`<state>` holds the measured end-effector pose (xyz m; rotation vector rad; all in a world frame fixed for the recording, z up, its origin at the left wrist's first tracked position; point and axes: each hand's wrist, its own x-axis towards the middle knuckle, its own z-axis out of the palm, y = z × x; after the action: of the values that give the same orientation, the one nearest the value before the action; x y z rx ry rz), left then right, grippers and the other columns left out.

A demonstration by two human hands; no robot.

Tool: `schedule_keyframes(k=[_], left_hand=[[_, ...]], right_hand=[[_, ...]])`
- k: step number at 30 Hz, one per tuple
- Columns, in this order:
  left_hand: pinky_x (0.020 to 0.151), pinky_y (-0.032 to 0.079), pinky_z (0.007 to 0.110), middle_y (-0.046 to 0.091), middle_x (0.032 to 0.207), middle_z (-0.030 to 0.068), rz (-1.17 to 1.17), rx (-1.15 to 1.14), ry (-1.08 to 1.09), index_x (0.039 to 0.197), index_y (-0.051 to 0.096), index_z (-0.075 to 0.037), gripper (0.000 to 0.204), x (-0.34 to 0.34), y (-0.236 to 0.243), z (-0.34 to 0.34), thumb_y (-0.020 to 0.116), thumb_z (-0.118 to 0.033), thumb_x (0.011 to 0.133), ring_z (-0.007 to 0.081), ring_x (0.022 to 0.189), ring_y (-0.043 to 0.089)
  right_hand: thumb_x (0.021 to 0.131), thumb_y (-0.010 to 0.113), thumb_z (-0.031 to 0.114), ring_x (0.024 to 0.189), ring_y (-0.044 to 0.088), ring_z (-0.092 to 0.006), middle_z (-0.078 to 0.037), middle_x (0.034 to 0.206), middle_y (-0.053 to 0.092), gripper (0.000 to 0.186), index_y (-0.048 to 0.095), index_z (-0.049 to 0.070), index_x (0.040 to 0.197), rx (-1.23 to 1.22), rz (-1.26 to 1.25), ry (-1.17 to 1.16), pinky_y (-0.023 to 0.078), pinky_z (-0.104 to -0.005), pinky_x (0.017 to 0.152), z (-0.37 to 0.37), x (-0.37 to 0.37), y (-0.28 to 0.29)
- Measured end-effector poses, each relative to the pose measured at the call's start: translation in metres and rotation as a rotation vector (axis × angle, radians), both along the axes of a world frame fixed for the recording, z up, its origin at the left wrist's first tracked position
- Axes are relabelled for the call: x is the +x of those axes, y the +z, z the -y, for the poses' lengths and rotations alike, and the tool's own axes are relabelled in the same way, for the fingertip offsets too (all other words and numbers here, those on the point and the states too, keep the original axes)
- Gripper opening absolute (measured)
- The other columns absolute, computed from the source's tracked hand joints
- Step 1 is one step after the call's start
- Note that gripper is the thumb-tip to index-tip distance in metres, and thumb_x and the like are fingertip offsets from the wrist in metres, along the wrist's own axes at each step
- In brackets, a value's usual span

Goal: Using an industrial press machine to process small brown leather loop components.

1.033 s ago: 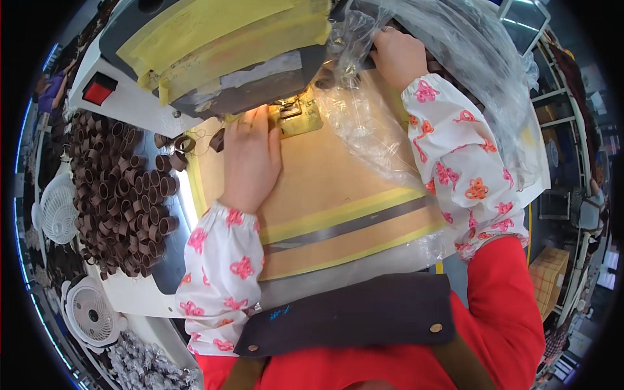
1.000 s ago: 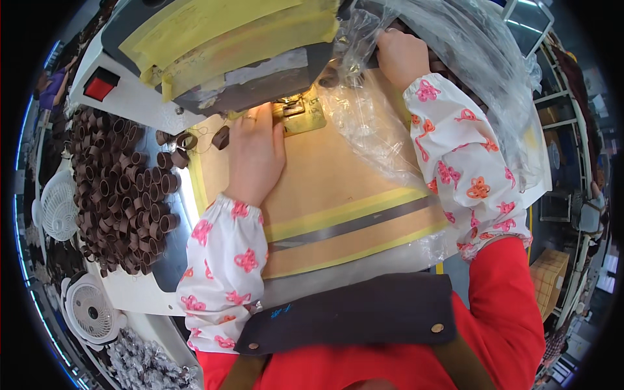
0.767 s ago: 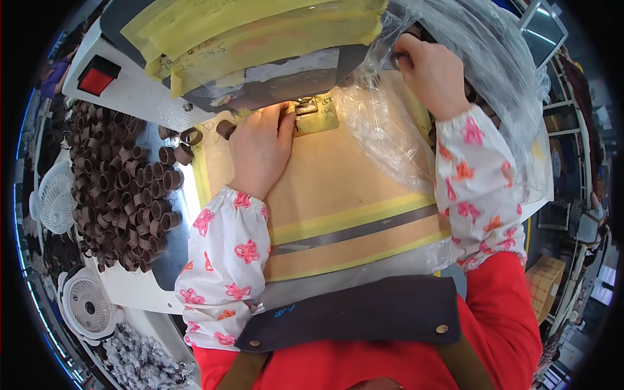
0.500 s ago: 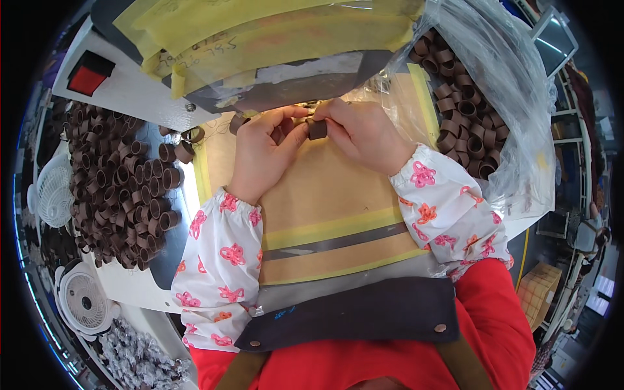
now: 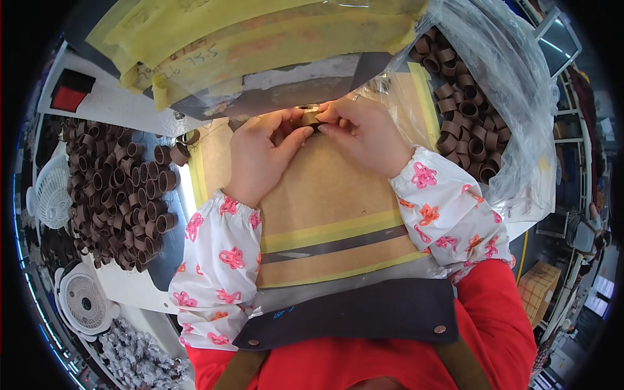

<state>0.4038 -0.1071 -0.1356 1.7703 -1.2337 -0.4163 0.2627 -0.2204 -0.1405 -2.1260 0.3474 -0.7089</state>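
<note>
A small brown fabric loop (image 5: 310, 119) is pinched between my two hands, right below the machine head (image 5: 260, 65). My left hand (image 5: 265, 153) grips its left side with thumb and forefinger, the other fingers curled behind. On the right side, my right hand (image 5: 365, 133) closes thumb and fingertips on the same loop. A lit metal part shows just beyond the fingertips. The machine's underside hides whatever touches the loop's far edge. Beneath both wrists lies a tan work surface (image 5: 318, 188) edged with yellow tape.
Many brown loops (image 5: 123, 188) are heaped on the table at left, a few straying toward the machine. More loops (image 5: 471, 117) fill a clear plastic bag (image 5: 520, 123) at right. A red switch (image 5: 70, 91) sits on the machine body. White fans (image 5: 84, 302) stand beyond the left edge.
The loop has been turned and raised slightly toward the machine; its flat side no longer hangs below my fingers. My right thumb has come in against it. The view has shifted a little.
</note>
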Motion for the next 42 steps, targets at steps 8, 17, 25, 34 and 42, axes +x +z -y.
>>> schedule_keyframes(k=[8, 17, 25, 34, 42], left_hand=[[0.056, 0.045, 0.028, 0.063, 0.069, 0.0092, 0.139, 0.068, 0.064, 0.088, 0.065, -0.002, 0.025, -0.002, -0.003, 0.003, 0.070, -0.021, 0.072, 0.0176, 0.060, 0.059], [0.059, 0.046, 0.022, 0.066, 0.072, 0.0085, 0.102, 0.182, 0.146, 0.088, 0.066, 0.001, 0.025, 0.003, -0.008, 0.013, 0.069, -0.020, 0.075, 0.0099, 0.064, 0.061], [0.056, 0.044, 0.020, 0.065, 0.068, 0.0037, 0.040, 0.233, 0.149, 0.090, 0.067, -0.001, 0.027, 0.005, -0.005, 0.015, 0.069, -0.023, 0.075, 0.0066, 0.060, 0.057], [0.053, 0.041, 0.020, 0.060, 0.061, 0.0004, 0.070, 0.230, 0.124, 0.089, 0.067, -0.001, 0.026, 0.009, -0.009, 0.016, 0.068, -0.023, 0.075, 0.0045, 0.056, 0.052], [0.052, 0.039, 0.019, 0.056, 0.059, -0.0024, 0.019, 0.233, 0.138, 0.087, 0.066, 0.000, 0.025, 0.009, -0.005, 0.013, 0.068, -0.022, 0.074, 0.0030, 0.054, 0.048]], right_hand=[[0.070, 0.059, 0.001, 0.074, 0.054, -0.0301, -0.013, 0.083, 0.051, 0.012, 0.055, 0.003, 0.082, -0.412, -0.071, -0.012, 0.045, -0.0359, 0.061, 0.000, 0.004, -0.003], [0.073, 0.057, 0.000, 0.074, 0.052, -0.0347, -0.017, 0.078, 0.051, 0.006, 0.051, -0.002, 0.073, -0.250, -0.016, -0.072, 0.043, -0.0394, 0.062, 0.006, 0.016, -0.001], [0.073, 0.058, 0.001, 0.072, 0.053, -0.0341, -0.016, 0.076, 0.052, 0.007, 0.052, -0.001, 0.072, -0.277, -0.025, -0.103, 0.043, -0.0399, 0.062, 0.006, 0.017, -0.001], [0.070, 0.060, 0.010, 0.069, 0.056, -0.0271, -0.007, 0.069, 0.056, 0.008, 0.055, 0.004, 0.068, -0.384, -0.124, -0.226, 0.043, -0.0378, 0.058, 0.005, 0.014, 0.006], [0.071, 0.060, 0.013, 0.067, 0.057, -0.0270, -0.009, 0.067, 0.057, 0.008, 0.057, 0.005, 0.069, -0.382, -0.169, -0.247, 0.044, -0.0386, 0.058, 0.004, 0.016, 0.007]])
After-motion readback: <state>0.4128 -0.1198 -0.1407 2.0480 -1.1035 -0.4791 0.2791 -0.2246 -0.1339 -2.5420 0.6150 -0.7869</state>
